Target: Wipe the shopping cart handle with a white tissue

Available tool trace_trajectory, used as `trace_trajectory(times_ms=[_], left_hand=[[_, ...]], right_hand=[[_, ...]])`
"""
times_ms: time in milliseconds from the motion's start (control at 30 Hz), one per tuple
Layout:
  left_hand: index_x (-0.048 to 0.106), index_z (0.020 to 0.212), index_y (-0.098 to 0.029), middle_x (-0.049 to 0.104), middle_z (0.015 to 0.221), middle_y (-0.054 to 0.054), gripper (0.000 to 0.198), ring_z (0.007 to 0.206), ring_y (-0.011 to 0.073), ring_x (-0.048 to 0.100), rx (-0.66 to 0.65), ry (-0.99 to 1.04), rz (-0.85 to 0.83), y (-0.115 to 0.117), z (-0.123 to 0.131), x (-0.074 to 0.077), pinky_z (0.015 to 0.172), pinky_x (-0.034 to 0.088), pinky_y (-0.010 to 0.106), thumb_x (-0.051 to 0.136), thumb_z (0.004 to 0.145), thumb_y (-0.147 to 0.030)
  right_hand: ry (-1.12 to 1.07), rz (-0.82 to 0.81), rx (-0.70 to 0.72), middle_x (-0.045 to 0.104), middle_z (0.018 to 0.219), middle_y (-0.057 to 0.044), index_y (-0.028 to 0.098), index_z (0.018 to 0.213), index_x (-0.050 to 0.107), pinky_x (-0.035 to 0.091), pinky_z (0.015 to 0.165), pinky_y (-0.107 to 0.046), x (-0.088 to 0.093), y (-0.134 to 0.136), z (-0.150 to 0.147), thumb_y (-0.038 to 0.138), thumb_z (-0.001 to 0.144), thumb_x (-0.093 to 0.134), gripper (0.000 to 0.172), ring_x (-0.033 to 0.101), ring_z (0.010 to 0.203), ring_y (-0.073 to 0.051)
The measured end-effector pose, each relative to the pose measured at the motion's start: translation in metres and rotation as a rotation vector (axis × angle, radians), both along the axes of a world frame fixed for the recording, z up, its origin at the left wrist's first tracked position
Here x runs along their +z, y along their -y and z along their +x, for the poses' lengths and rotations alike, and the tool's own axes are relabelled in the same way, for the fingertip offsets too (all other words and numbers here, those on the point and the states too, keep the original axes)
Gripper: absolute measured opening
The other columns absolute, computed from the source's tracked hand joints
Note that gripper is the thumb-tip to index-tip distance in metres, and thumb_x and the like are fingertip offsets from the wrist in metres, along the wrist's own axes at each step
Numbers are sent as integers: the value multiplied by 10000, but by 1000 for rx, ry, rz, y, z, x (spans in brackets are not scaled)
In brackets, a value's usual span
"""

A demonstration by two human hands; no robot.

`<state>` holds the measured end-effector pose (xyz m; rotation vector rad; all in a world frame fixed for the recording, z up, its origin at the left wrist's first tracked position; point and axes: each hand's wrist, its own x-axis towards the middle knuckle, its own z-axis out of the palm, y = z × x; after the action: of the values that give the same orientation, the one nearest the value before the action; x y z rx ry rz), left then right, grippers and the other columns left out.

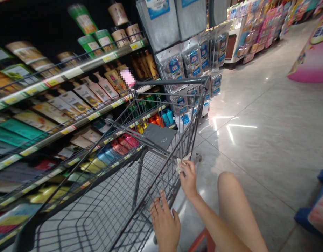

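Note:
A dark grey wire shopping cart (pixel 85 224) fills the middle and lower left of the head view, and its basket holds no goods that I can see. My right hand (pixel 188 176) is closed on a crumpled whitish cloth or tissue (pixel 180 165), pressed against the cart's side wires near the handle end. Lower down, my left hand (pixel 165 222) rests against the same wire side with its fingers stretched out. A grey plastic seat flap (pixel 160 135) lies inside the cart below the handle bar (pixel 171 82).
Shelves (pixel 79 71) with bottles, boxes and jars run along the left. Packaged scrubbers (pixel 174 66) hang at the shelf end. Tiled floor (pixel 255 115) stretches to the right, past my bent knee (pixel 229 189). A blue-edged object (pixel 305 217) stands at the right edge.

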<state>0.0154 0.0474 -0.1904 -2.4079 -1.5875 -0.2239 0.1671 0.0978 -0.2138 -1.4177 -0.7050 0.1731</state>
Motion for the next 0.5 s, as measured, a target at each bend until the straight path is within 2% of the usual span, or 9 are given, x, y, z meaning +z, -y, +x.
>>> trace_trajectory(times_ms=[100,233,400,500], left_hand=[[346,1389,-64,509,1185,197,591,1119,327,481,-3,0,-17,0,0,3,975,383,478,466,816,-147],[307,1414,-81,501,1195,185,616,1118,315,485,-30,7,-36,-1,-2,5,980,384,472,469,825,-160],[271,1432,-83,517,1197,197,630,1124,318,493,-28,-6,-43,0,-2,5,984,378,477,456,835,-162],[237,1444,-94,521,1206,195,651,1129,314,499,-14,4,-29,1,-1,2,988,377,480,454,832,-148]], right_hand=[[3,-32,68,549,1003,-69,215,935,647,444,903,-352,-20,6,-13,48,700,472,337,537,986,-194],[-168,-94,147,560,936,-44,211,827,641,445,871,-324,-48,13,-31,50,636,473,301,545,934,-183],[-499,-149,131,570,837,-13,215,686,639,450,805,-295,-67,16,-37,102,555,533,203,554,852,-184],[-608,-192,86,558,686,13,212,559,604,457,689,-275,-76,17,-36,116,487,570,125,539,705,-170]])
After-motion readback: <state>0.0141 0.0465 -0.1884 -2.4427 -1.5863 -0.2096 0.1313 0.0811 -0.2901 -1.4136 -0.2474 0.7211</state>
